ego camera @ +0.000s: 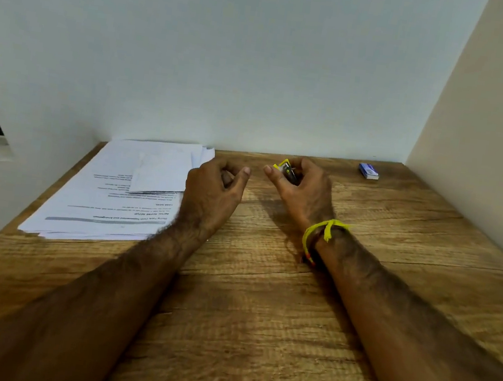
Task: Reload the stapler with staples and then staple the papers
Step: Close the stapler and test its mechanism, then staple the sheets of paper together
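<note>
head view: my hands over the tabletop (258, 319)
right hand (303, 190): gripping the little yellow stapler (288, 171)
left hand (212, 188): loosely curled, holding nothing, beside the papers (115, 191)

Papers (109, 191) lie left on the table (258, 319), box (368, 171) far right.

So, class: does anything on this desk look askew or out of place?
Yes. The papers are fanned, edges uneven, with a smaller sheet lying crooked on top. They would need squaring before stapling. Nothing looks spilled or damaged.
</note>
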